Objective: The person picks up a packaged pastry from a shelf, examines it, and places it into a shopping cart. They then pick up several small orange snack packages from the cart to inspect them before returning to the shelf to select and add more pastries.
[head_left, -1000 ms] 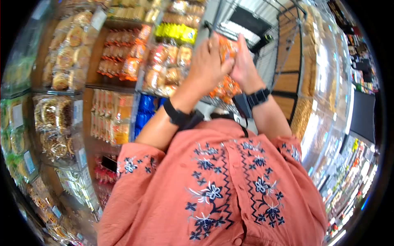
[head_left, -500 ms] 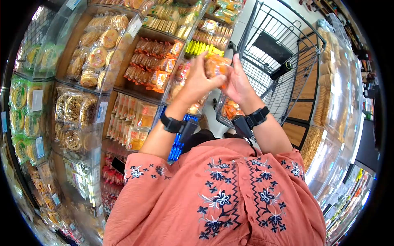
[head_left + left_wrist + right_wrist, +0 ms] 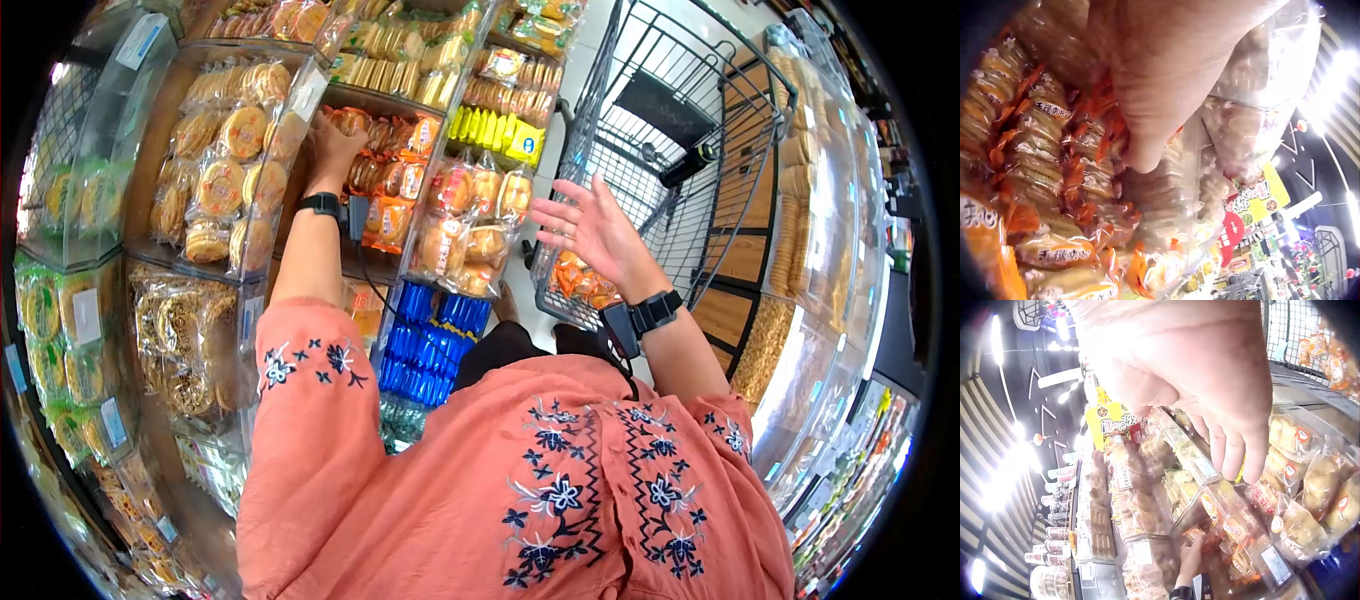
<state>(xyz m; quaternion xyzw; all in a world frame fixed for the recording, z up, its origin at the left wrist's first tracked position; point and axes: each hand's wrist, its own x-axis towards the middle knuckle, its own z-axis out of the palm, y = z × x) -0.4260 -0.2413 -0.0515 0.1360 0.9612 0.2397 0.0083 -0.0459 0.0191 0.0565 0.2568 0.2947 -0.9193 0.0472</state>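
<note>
My left hand (image 3: 335,150) reaches into a shelf bin of orange-wrapped biscuit packets (image 3: 390,175), its fingers down among those at the back. In the left wrist view the thumb (image 3: 1144,153) lies close over the packets, and the other fingers are hidden. I cannot tell whether the left hand grips a packet. With palm turned up and fingers spread, my right hand (image 3: 605,235) is held empty beside the shopping cart (image 3: 640,180). Several orange packets (image 3: 580,280) lie in the cart's near end, just below the right hand.
Bins of round biscuits (image 3: 235,150) flank the left arm. Nearer the cart are yellow packets (image 3: 500,132), bagged buns (image 3: 470,225) and blue packets (image 3: 425,345). A black bottle-like object (image 3: 690,165) lies in the cart. Clear bulk bins (image 3: 800,230) line the right.
Both hands were together around an orange packet; now they are apart, without it between them. The left hand has moved left into the bin, while the right has lowered slightly and opened out.
</note>
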